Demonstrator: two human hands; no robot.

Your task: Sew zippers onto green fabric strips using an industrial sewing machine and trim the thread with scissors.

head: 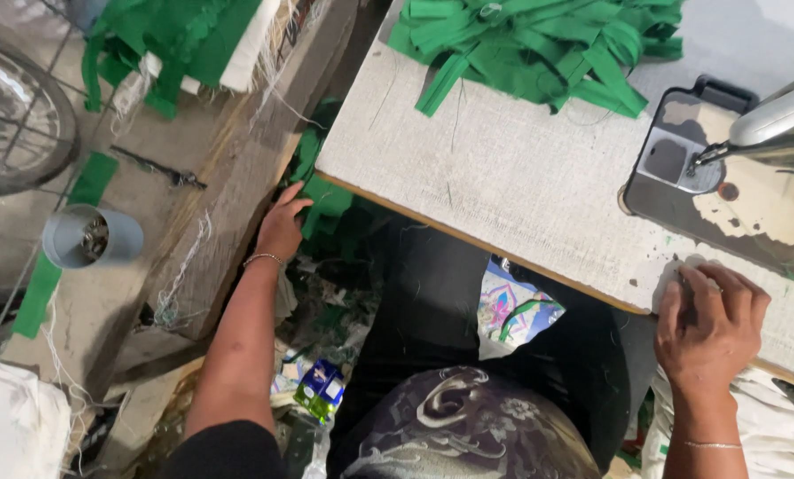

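My left hand (282,223) reaches down beside the sewing table (503,177), its fingers in a heap of green fabric pieces (330,200) below the table's left edge. A thin bracelet is on that wrist. Whether the fingers grip a piece I cannot tell. My right hand (709,324) rests on the table's near edge, fingers curled over a small dark thing I cannot make out. A pile of green fabric strips (539,44) lies at the far side of the table. The sewing machine (743,160) stands at the right.
A wooden beam (237,177) runs along the left of the table. More green and white cloth (184,40) lies at top left. A grey cup (91,238) and a wheel (15,115) are on the floor at left. Scraps and wrappers (322,386) litter the floor.
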